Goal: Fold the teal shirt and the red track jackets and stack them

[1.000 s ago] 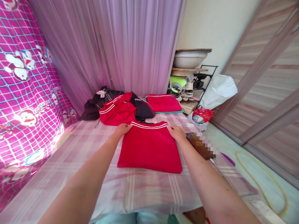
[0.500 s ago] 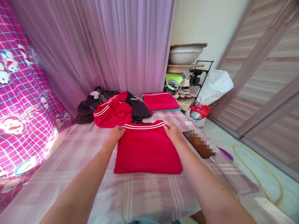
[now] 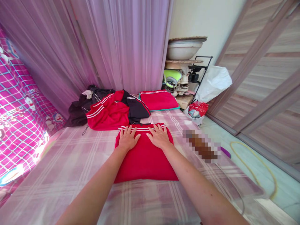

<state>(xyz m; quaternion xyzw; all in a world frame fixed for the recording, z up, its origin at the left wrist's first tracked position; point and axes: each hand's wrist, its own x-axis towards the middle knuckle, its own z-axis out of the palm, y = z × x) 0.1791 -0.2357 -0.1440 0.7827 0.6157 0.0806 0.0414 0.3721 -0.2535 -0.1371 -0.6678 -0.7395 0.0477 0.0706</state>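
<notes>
A folded red garment (image 3: 145, 162) with white stripes along its far edge lies flat on the plaid bed sheet (image 3: 77, 165). My left hand (image 3: 127, 139) rests palm down on its far left part, fingers spread over the stripes. On the far right part lies my right hand (image 3: 159, 137), flat as well, with its fingers apart. Just beyond the garment is a loose heap with a crumpled red garment (image 3: 110, 112) and a black garment (image 3: 136, 109). Farther back on the right sits a folded red stack (image 3: 159, 100) with a green edge beneath it.
Right of my right arm lies a pixelated brown object (image 3: 201, 147) with a cable. A shoe rack (image 3: 201, 75) holding shoes and a basin (image 3: 185, 50) stands beyond the bed, near white and red bags (image 3: 199, 109). Purple curtains (image 3: 126, 47) hang behind; wooden wardrobe doors (image 3: 264, 78) stand right.
Both hands have let go of the garment's far corners and moved inward, now lying flat on it with fingers spread. The view has shifted slightly.
</notes>
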